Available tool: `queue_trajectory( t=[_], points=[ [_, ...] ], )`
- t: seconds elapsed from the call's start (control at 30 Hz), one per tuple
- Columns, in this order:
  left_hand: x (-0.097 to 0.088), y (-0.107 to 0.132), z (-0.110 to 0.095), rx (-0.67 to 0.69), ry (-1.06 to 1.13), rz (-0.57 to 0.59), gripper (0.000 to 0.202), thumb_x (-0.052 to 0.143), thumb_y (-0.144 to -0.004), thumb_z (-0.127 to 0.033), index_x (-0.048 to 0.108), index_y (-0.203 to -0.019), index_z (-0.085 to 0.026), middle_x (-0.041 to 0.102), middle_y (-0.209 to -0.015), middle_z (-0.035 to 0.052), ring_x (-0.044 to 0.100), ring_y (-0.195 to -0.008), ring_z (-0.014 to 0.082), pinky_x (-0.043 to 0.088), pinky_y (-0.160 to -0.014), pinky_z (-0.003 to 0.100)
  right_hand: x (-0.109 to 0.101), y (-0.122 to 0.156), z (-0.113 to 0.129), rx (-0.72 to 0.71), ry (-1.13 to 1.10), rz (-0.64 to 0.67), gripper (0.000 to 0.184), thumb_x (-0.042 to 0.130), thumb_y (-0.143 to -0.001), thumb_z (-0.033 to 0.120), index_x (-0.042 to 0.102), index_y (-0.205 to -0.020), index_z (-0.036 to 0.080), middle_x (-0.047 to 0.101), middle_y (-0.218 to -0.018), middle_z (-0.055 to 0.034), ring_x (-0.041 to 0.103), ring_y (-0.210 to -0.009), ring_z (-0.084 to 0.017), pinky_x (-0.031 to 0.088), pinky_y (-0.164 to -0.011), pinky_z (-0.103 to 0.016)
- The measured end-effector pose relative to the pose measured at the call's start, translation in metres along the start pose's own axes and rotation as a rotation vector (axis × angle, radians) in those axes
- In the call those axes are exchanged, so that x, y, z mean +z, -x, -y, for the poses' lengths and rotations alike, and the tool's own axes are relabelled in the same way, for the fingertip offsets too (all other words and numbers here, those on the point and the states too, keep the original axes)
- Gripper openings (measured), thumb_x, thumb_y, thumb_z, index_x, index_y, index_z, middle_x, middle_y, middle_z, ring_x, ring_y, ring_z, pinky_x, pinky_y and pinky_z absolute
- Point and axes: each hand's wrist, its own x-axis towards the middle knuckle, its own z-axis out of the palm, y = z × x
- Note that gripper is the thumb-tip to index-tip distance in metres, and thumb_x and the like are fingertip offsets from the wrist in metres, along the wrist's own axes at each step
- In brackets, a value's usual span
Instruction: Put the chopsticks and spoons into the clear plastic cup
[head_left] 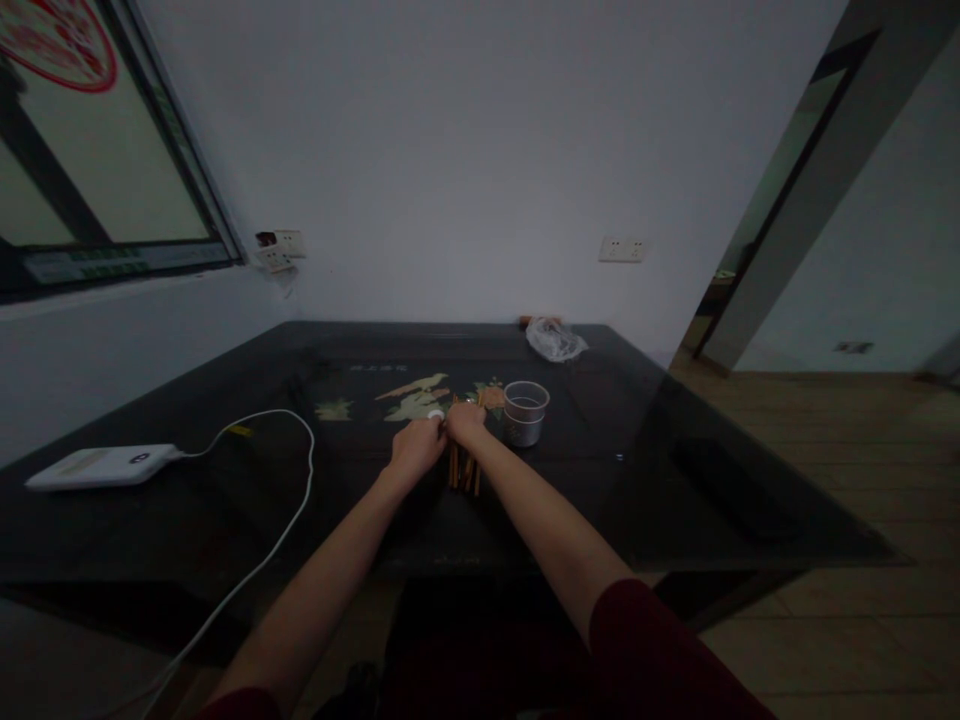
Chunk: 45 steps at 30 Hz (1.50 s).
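Setting: a person is sitting at a dark glass-topped table (675,470) with an inlaid bird picture under the glass; both bare forearms are reaching forward to its middle.

Left hand (417,446): is resting knuckles-up on the glass, fingers curled; a small white object (436,414) is showing at its fingertips, but whether the hand is pinching it cannot be told.

Right hand (466,420): is lying just beside the left, touching or nearly so, fingers bent down over the far end of the bundle of sticks; the grip itself is hidden under the hand.

Bundle of sticks (465,470): thin orange-brown sticks are lying flat on the table, long axis running from the person toward the far wall, the near ends fanning out below the right wrist.

Key relation: the sticks are lying directly beneath the right hand and slightly to the right of the left; the right hand is the nearer one.

Clear plastic cup (525,412): is standing upright just to the right of the right hand, apart from it.

Surroundings: a white power bank (101,466) with a white cable (300,500) is lying at the left; a crumpled plastic bag (555,340) is sitting at the far edge.
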Motion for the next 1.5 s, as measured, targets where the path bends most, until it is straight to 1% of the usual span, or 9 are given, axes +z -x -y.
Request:
queue_trajectory(
  t=[0.17,0.33,0.67,0.8,0.9,1.17,1.23,1.33,1.5],
  points=[
    [0.0,0.0,0.0,0.008,0.019,-0.009,0.031,0.037,-0.09,-0.037,0.06,-0.103,-0.021,0.066,-0.105,0.0108,0.061,-0.098,0.0247,0.047,-0.08,0.034,-0.002,-0.001,-0.003,-0.008,-0.036,-0.024,0.035,0.049,-0.086,0.021,0.063,-0.115,0.006,0.061,-0.119,-0.0231,0.057,-0.115,-0.027,0.047,-0.091,-0.036],
    [0.001,-0.004,0.0,-0.024,0.166,0.038,0.035,0.039,-0.088,-0.042,0.064,-0.102,-0.022,0.068,-0.099,0.0106,0.063,-0.092,0.0251,0.046,-0.075,0.033,-0.011,0.004,-0.012,-0.048,-0.091,-0.068,0.041,0.051,-0.085,0.035,0.064,-0.114,0.01,0.063,-0.117,-0.0194,0.061,-0.108,-0.028,0.048,-0.086,-0.034],
    [0.001,-0.014,0.001,0.175,0.571,-0.06,0.03,0.046,-0.084,-0.034,0.06,-0.067,-0.015,0.059,-0.061,0.0028,0.051,-0.058,0.0149,0.036,-0.057,0.025,-0.019,0.021,-0.038,-0.252,-0.54,-0.307,0.017,0.05,-0.084,0.028,0.063,-0.084,0.017,0.07,-0.085,-0.0068,0.064,-0.081,-0.018,0.046,-0.069,-0.025],
    [-0.007,-0.01,0.0,0.308,0.68,-0.071,0.028,0.046,-0.085,-0.034,0.061,-0.071,-0.015,0.059,-0.065,0.0017,0.051,-0.061,0.0142,0.036,-0.058,0.024,-0.023,0.034,-0.05,-0.385,-0.966,-0.233,0.017,0.055,-0.081,0.033,0.059,-0.082,0.017,0.065,-0.072,-0.0015,0.057,-0.054,-0.012,0.043,-0.05,-0.022],
    [-0.018,-0.004,-0.007,0.417,0.739,-0.041,0.029,0.045,-0.086,-0.036,0.061,-0.076,-0.014,0.06,-0.068,0.0013,0.052,-0.065,0.0143,0.037,-0.06,0.024,-0.029,0.046,-0.061,-0.482,-1.192,-0.218,0.022,0.064,-0.072,0.038,0.059,-0.078,0.017,0.064,-0.073,-0.0008,0.057,-0.056,-0.012,0.044,-0.05,-0.022],
    [-0.051,0.006,-0.043,0.582,0.748,-0.029,0.028,0.048,-0.087,-0.038,0.065,-0.085,-0.015,0.061,-0.078,0.0015,0.054,-0.073,0.0141,0.04,-0.064,0.024,-0.053,0.095,-0.099,-0.477,-1.375,-0.394,0.031,0.072,-0.064,0.043,0.057,-0.074,0.018,0.064,-0.071,-0.0012,0.061,-0.063,-0.015,0.051,-0.054,-0.025],
    [-0.052,-0.001,-0.047,0.556,0.796,-0.04,0.028,0.05,-0.085,-0.039,0.065,-0.086,-0.016,0.063,-0.081,0.0023,0.056,-0.076,0.0151,0.043,-0.066,0.025,-0.056,0.11,-0.114,-0.455,-1.302,-0.52,0.03,0.072,-0.066,0.042,0.06,-0.079,0.018,0.065,-0.077,-0.0032,0.062,-0.069,-0.017,0.053,-0.057,-0.026],
    [-0.042,-0.019,-0.054,0.415,0.953,-0.164,0.024,0.054,-0.082,-0.038,0.064,-0.083,-0.016,0.064,-0.082,0.0031,0.058,-0.078,0.0159,0.045,-0.072,0.027,-0.054,0.125,-0.136,-0.427,-1.159,-0.65,0.029,0.07,-0.07,0.039,0.064,-0.088,0.017,0.067,-0.088,-0.0062,0.063,-0.077,-0.019,0.053,-0.059,-0.027],
    [-0.006,-0.051,-0.076,0.224,1.237,-0.388,0.018,0.055,-0.08,-0.027,0.06,-0.094,-0.016,0.063,-0.096,0.006,0.058,-0.091,0.0166,0.045,-0.084,0.03,-0.044,0.129,-0.16,-0.377,-1.034,-0.688,0.027,0.067,-0.073,0.04,0.064,-0.087,0.017,0.067,-0.083,-0.0065,0.063,-0.072,-0.019,0.052,-0.057,-0.027]
  ],
)
